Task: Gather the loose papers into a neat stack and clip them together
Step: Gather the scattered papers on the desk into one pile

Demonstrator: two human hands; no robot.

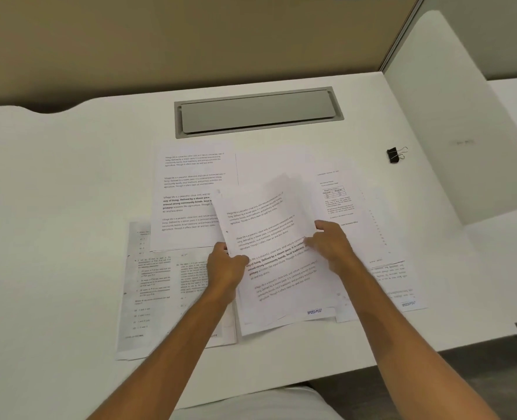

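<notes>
Several printed sheets lie spread over the white desk (69, 183). A tilted printed sheet (275, 247) sits at the centre, lifted a little, and it looks like more than one page. My left hand (225, 266) grips its left edge. My right hand (330, 242) pinches its right edge. A text page (190, 192) lies behind to the left. A two-column page (151, 292) lies at the near left, and a page with a table (342, 204) at the right. A black binder clip (394, 155) rests alone at the far right.
A grey cable-tray lid (258, 112) is set into the desk behind the papers. A tan partition (160, 37) rises at the back. A white side panel (451, 116) stands at the right. The desk's front edge runs close to my body.
</notes>
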